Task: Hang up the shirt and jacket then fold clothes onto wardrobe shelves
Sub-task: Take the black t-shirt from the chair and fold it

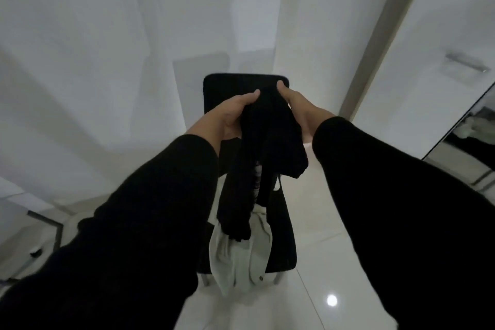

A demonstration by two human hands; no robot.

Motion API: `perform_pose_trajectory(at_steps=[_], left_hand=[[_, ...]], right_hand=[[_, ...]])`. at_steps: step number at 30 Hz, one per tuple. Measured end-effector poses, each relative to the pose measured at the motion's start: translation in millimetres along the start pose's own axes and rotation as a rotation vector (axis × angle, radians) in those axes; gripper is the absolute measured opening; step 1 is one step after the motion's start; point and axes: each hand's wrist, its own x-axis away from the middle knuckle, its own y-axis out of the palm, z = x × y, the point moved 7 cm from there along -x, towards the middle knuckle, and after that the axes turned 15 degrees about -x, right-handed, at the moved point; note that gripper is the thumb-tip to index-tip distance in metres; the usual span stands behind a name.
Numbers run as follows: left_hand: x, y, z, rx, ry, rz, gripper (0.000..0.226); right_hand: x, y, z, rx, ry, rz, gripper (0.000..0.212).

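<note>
I hold a black garment (267, 147) up in front of me over a black chair (214, 88). My left hand (230, 115) grips its left upper edge, thumb on top. My right hand (297, 107) grips the right upper edge. The garment hangs down in dark folds, and a striped patch shows inside it. Below it, a pale grey-white garment (241, 252) lies heaped on the chair seat, with its lower part draped over the front edge.
White wardrobe doors (442, 35) with a metal handle (466, 61) stand at the right. A mirror (471, 136) leans at the far right. Glossy white floor tiles (321, 222) surround the chair. White walls stand behind and left.
</note>
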Motion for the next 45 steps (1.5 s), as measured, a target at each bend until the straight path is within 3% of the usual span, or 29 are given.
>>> perform_pose_trajectory(at_steps=[5,7,10,14,18,21,22,27,30,32,35,38,40,42,43,45], left_hand=[[26,18,76,-0.019,0.182,-0.042,0.045],[35,20,99,0.042,0.229,-0.014,0.040],[48,27,130,0.109,0.315,0.029,0.038],[53,45,163,0.111,0.425,0.095,0.037],[52,62,178,0.063,0.450,0.194,0.033],[44,73,177,0.069,0.447,0.170,0.027],[41,79,175,0.062,0.430,0.131,0.025],[29,98,169,-0.075,0.390,0.164,0.037],[26,106,168,-0.243,0.412,0.141,0.043],[27,115,167,-0.374,0.410,0.061,0.037],[32,131,164,-0.512,0.398,-0.121,0.028],[33,133,157,-0.559,0.341,-0.204,0.027],[29,117,154,-0.474,0.328,-0.072,0.015],[24,90,150,-0.407,0.350,0.171,0.006],[21,80,148,-0.425,0.362,0.248,0.012],[13,74,139,-0.496,0.354,0.207,0.050]], right_hand=[[49,-1,-60,-0.016,-0.140,-0.029,0.089],[64,-10,-75,-0.038,-0.187,-0.009,0.075],[93,-27,-93,0.092,-0.288,0.091,0.033],[117,-52,-110,0.234,-0.374,0.158,0.014],[123,-68,-123,0.216,-0.445,0.136,0.034],[128,-73,-127,0.151,-0.469,0.175,0.011],[129,-75,-129,0.089,-0.488,0.186,0.011],[132,-71,-139,-0.251,-0.457,-0.003,0.040],[132,-68,-138,-0.077,-0.401,-0.055,0.067],[131,-68,-138,0.006,-0.413,-0.056,0.056],[124,-82,-143,0.052,-0.463,0.092,0.030],[122,-93,-144,0.096,-0.481,0.190,0.027],[128,-96,-146,0.074,-0.499,0.180,0.027],[136,-95,-149,0.041,-0.520,0.112,0.024],[139,-93,-151,0.037,-0.525,0.060,0.023],[144,-86,-155,0.063,-0.525,-0.034,0.020]])
